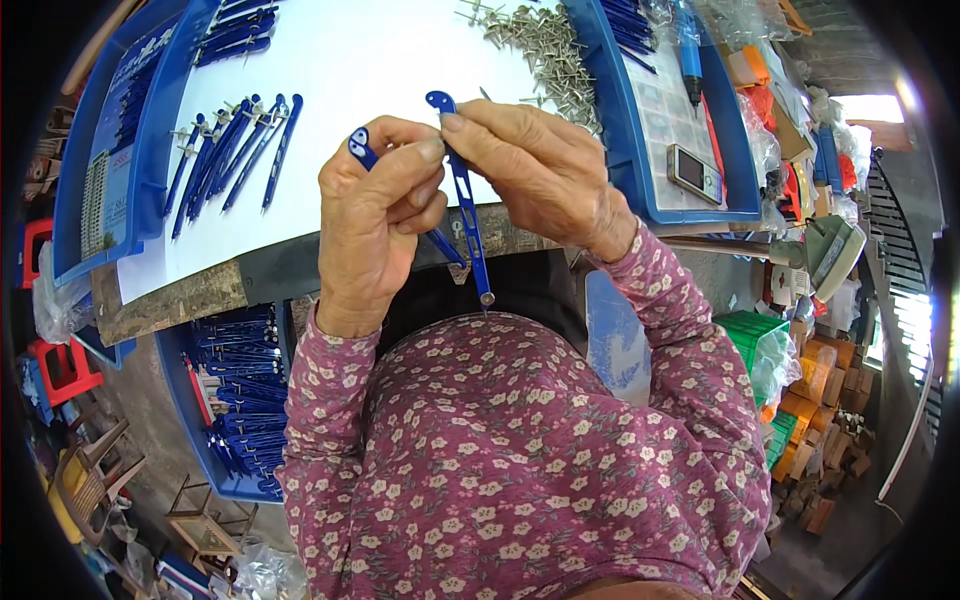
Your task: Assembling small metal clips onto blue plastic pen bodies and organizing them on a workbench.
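Observation:
Over the table's near edge, my left hand [375,215] is closed round a blue compass leg [359,150], whose rounded, holed end sticks up above the fingers. My right hand [545,170] pinches a second blue compass leg [470,220] near its top; it is slotted and hangs downward with a small metal screw near its lower end. The fingertips of both hands almost meet at this leg. Beyond them lies white paper [370,60], with a row of blue compass legs [230,150] on its left, several with metal fittings. A heap of small metal fittings [550,60] lies at the right.
Blue trays flank the paper, left [155,195] and right [628,150]. The right one holds a small handheld device [695,173] and a blue electric screwdriver [689,55]. Below the table, at left, a blue bin [185,410] is full of blue legs. Red stools [65,370] stand farther left.

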Tool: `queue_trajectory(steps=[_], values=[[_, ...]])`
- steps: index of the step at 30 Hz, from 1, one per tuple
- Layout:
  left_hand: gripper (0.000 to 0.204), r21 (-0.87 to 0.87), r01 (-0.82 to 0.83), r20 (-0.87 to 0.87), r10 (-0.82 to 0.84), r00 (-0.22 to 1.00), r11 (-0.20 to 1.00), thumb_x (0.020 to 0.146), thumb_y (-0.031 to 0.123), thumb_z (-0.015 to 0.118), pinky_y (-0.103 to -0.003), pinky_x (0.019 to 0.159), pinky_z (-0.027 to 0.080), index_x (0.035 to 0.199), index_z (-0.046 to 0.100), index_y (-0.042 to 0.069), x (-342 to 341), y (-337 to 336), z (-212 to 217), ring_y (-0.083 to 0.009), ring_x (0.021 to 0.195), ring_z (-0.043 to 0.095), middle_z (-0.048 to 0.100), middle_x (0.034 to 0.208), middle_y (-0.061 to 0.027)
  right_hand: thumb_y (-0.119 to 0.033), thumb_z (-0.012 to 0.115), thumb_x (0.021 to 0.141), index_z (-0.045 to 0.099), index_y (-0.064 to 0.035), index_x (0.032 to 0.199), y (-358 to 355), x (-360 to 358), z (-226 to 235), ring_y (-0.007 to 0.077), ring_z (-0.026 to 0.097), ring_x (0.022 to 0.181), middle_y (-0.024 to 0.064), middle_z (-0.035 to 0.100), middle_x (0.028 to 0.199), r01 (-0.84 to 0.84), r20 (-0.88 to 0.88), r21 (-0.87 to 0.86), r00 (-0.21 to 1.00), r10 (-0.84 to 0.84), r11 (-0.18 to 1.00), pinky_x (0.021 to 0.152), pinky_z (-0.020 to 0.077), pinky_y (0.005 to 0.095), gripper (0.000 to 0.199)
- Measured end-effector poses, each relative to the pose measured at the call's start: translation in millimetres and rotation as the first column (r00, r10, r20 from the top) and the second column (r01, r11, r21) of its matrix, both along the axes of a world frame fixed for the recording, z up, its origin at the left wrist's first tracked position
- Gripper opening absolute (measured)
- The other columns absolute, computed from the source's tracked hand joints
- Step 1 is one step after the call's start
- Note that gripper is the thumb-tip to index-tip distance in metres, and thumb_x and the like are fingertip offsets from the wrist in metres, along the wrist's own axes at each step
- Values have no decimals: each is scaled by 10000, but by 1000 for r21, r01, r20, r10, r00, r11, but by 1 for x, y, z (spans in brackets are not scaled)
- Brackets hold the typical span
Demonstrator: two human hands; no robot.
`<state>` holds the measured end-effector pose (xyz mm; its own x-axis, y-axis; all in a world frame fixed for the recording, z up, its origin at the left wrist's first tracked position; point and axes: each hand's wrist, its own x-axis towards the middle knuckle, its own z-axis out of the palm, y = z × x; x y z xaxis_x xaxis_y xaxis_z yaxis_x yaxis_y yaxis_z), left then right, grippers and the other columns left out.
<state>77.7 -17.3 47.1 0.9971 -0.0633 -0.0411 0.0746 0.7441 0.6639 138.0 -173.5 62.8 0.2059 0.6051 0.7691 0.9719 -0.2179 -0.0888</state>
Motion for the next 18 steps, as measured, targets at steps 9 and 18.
queue_trajectory(steps=[9,18], values=[[34,483,-224,170,161,972,846,800,47,561,-171,438,250,776,560,24,3,-2,10,-13,496,344,439,572,48,31,640,695,608,11,997,1,2,6,254,636,754,154,629,870,-29,-137,-4,990,28,1000,642,520,308,304],[59,702,-419,436,117,892,576,806,37,562,-176,426,263,755,535,22,15,-5,5,0,495,357,455,566,54,-189,534,888,606,13,801,9,4,2,33,419,453,-5,527,570,90,-803,136,593,57,987,400,329,173,231]])
